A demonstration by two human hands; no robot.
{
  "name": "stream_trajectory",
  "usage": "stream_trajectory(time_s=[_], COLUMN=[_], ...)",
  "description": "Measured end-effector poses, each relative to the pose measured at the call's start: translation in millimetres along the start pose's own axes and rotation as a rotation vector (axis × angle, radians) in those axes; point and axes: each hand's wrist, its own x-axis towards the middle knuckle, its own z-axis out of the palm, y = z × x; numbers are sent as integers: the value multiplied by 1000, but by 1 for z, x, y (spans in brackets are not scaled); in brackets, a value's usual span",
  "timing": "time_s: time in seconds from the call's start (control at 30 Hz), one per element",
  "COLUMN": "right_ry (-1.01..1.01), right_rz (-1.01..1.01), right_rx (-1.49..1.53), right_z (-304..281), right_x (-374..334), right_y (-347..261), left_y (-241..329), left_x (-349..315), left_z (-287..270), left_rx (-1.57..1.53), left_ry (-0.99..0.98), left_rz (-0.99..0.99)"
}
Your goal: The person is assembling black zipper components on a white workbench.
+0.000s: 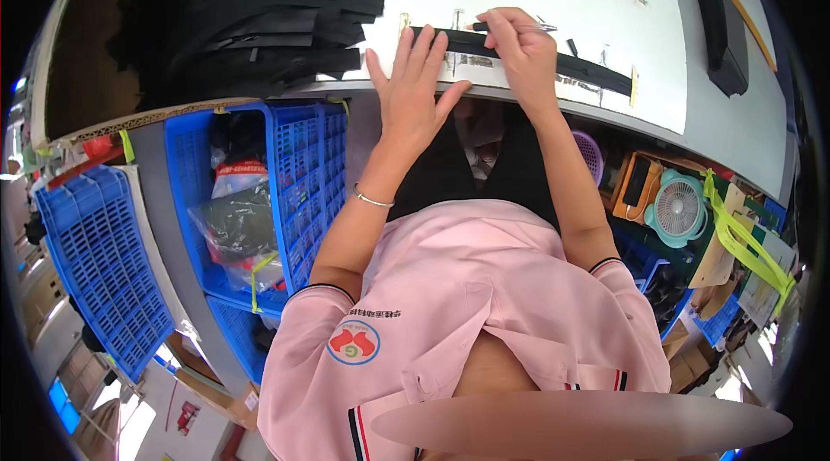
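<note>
A long black fabric strip (592, 73) lies along the near edge of a white sheet (657, 46) marked with dark smudged outlines. My left hand (406, 85) is spread flat, its fingertips pressing the strip's left end. My right hand (526, 53) pinches a slim pen (481, 27) with a dark tip end and a clear barrel, held over the strip's upper edge. Whether its tip touches the strip is too small to tell. Left of my left hand, many more black strips (303, 25) lie heaped with their ends toward me.
A long black box (719, 33) and a yellow stick (752, 29) lie on the table's right side. Below the table's left part stand blue plastic crates (307, 184) with bagged items. A small teal fan (679, 209) and a purple basket (589, 157) are at the lower right.
</note>
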Motion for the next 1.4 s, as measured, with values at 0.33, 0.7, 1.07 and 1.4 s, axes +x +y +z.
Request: stream_trajectory(time_s=[0.33, 0.7, 1.07, 1.4], right_ry=[-39, 1, -161, 37], right_rz=[-59, -208, -201, -106], right_rx=[-230, -267, -263, -75], right_z=[19, 21, 12, -18], right_x=[-1, -1, -3, -15], right_y=[12, 17, 23, -4], left_y=[-5, -5, -4, -4], left_x=[-3, -3, -1, -2], left_z=[0, 3, 3, 4], left_rx=[-14, 15, 25, 48], left_ry=[48, 60, 51, 31], left_rz=[11, 30, 21, 18])
